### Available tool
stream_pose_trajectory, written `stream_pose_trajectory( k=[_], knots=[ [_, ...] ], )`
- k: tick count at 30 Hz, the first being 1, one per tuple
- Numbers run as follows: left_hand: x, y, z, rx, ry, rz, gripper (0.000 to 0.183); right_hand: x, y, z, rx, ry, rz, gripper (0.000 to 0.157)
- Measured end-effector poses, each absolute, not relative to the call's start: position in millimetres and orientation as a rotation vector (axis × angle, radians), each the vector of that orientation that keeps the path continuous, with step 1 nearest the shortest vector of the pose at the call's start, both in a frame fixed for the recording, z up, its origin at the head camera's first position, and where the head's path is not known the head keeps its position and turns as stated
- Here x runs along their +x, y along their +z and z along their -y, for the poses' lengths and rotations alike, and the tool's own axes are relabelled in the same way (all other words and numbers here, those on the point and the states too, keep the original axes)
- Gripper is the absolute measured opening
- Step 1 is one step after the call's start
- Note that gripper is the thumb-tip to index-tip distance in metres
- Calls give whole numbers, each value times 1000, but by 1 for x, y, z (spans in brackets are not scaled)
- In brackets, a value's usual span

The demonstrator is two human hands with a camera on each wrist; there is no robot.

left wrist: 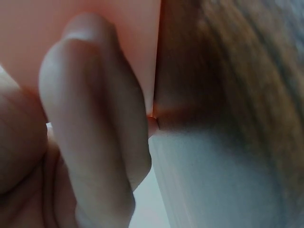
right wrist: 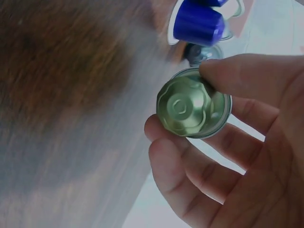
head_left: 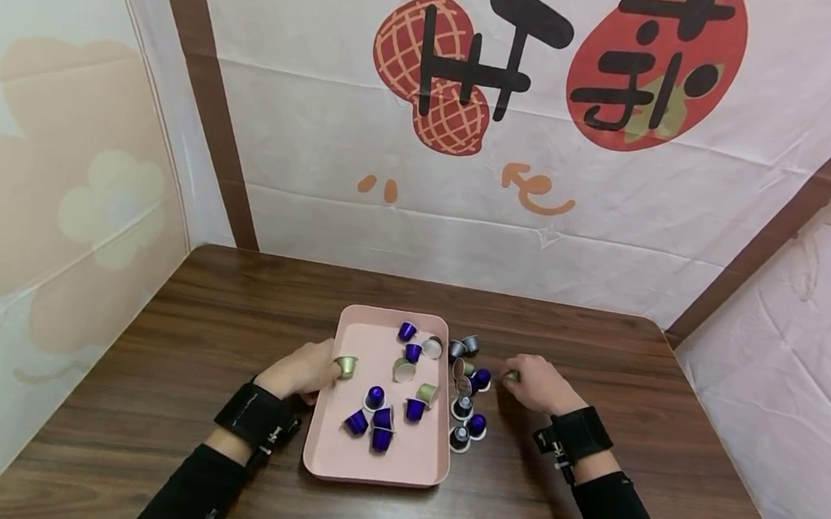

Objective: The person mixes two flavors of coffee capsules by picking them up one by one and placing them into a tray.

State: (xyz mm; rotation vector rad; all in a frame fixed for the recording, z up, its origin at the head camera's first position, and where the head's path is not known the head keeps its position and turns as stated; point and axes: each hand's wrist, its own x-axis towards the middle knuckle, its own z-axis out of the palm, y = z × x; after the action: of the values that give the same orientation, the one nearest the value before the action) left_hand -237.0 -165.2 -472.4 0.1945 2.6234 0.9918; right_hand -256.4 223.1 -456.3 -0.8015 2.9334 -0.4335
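Note:
My left hand point(head_left: 305, 368) is at the left edge of the pink tray point(head_left: 320, 457), pinching a green coffee capsule point(head_left: 346, 366) just over the rim. In the left wrist view its curled fingers point(left wrist: 95, 123) fill the foreground and that capsule is hidden behind them. To the right of the tray, my right hand point(head_left: 540, 384) holds another green coffee capsule point(right wrist: 183, 107) between thumb and fingers, its domed base facing the right wrist camera. Inside the tray lie several blue capsules point(head_left: 381, 439) and a few green ones point(head_left: 426, 393), some upright and some tipped over.
Against the tray's right side stands a cluster of dark, blue and green capsules point(head_left: 463, 408), with silver-grey ones point(head_left: 471, 344) at its far end. Beneath everything is a brown wooden table point(head_left: 250, 286); a printed white cloth point(head_left: 309, 118) hangs behind it.

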Motion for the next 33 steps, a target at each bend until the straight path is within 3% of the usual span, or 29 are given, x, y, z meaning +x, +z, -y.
stream_pose_trajectory(
  k=[33],
  knots=[
    [-236,-471,165,181,992,-2628,12,-199,-420,-160,-1322,-469,-2797,13]
  ],
)
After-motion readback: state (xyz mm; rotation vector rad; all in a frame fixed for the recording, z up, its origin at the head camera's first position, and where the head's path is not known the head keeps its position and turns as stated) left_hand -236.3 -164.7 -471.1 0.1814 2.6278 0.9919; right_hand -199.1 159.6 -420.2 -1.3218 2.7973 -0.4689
